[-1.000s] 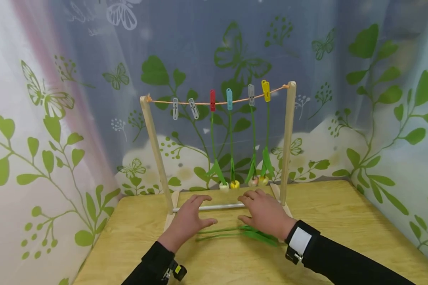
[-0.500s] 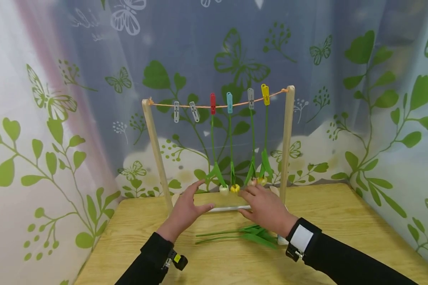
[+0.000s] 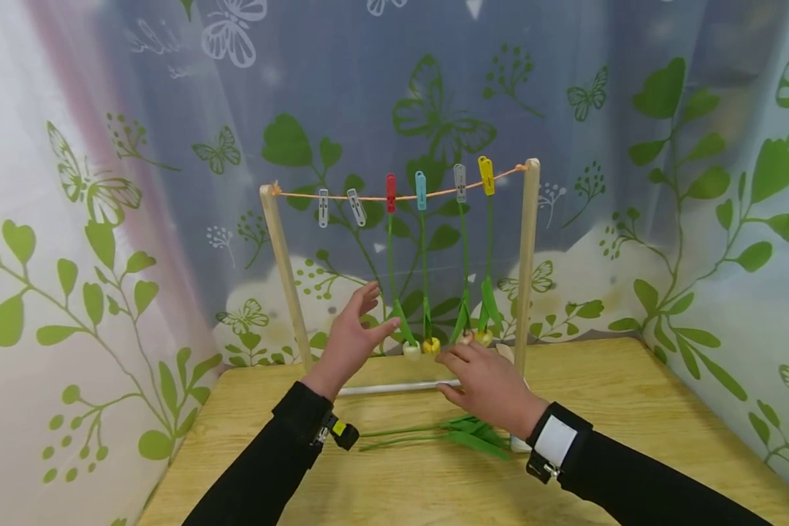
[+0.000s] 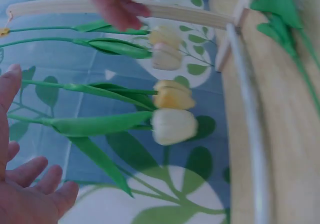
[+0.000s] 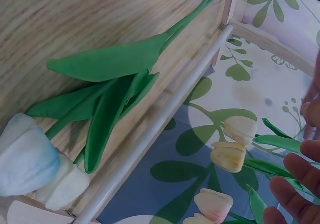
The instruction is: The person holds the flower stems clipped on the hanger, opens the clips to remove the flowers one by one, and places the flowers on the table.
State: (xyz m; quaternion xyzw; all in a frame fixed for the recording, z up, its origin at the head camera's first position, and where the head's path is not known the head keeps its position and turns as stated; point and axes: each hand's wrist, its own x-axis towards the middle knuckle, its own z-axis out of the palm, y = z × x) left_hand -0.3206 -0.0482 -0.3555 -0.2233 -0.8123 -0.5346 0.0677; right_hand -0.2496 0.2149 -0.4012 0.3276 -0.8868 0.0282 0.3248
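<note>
Several tulips hang heads down from clothespins on an orange cord: a white tulip, a yellow tulip, a pink tulip and another yellow one. My left hand, fingers apart and holding nothing, is raised just left of the white tulip. With fingers loosely bent, my right hand hovers below the right-hand flowers and holds nothing. Two tulips lie on the table beneath it, a bluish-white tulip and a white tulip; the right hand and wrist hide their heads in the head view.
The cord runs between a left wooden post and a right wooden post, joined low down by a white rod. Two grey clothespins, one straight and one slanted, hold no flower. A patterned curtain stands behind the table.
My left hand has risen from near the rod to the height of the hanging tulips. The right hand moved slightly up early on, then stayed almost still. The tulips have not moved.
</note>
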